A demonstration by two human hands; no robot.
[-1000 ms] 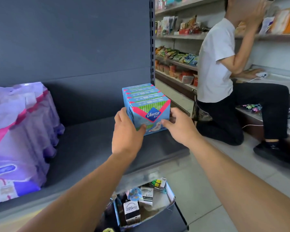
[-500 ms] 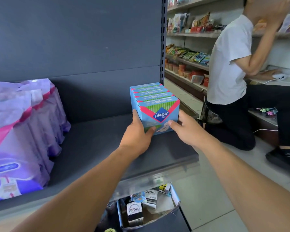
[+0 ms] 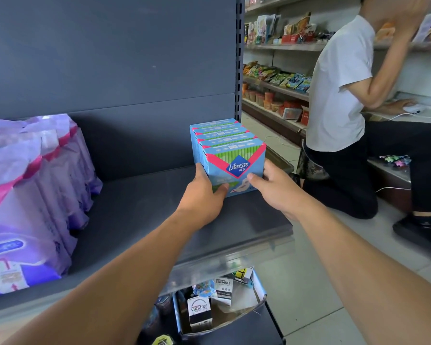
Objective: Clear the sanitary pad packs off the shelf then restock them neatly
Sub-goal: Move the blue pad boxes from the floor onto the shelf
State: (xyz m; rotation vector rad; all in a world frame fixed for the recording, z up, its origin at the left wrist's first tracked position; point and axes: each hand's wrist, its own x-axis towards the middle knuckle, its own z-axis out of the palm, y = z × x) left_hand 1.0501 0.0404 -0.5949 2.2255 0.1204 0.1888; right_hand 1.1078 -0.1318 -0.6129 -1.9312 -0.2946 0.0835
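- A stack of purple sanitary pad packs [image 3: 28,200] stands on the dark grey shelf [image 3: 139,210], well to the left of the Libresse boxes; the soft wrappers carry pink bands, and the packs lean one behind another toward the back panel.
- A bare stretch of shelf lies between the purple packs and the Libresse boxes.
- The left hand [image 3: 204,195] presses against the left side of the Libresse boxes, fingers along the side wall and thumb across the lower front face of the nearest box.
- The Libresse boxes [image 3: 230,155] are a row of blue cartons standing upright, one behind another, faces touching, near the right end of the shelf and set back a little from its front edge. The front carton shows the Libresse logo on a blue diamond, with pink and green stripes above it.
- The right hand [image 3: 276,189] clasps the right side of the Libresse boxes, thumb on the front face low down, fingers wrapped round the right corner. Both hands together squeeze the row between them; whether the row rests on the shelf or is lifted just clear, I cannot tell.
- Below the Libresse boxes, under the shelf lip, an open cardboard tray [image 3: 259,290] holds small boxes printed VERSATILE [image 3: 199,312].
- To the right of the Libresse boxes, across the aisle, another person in a white T-shirt [image 3: 341,83] kneels at shelves of snacks [image 3: 279,78].
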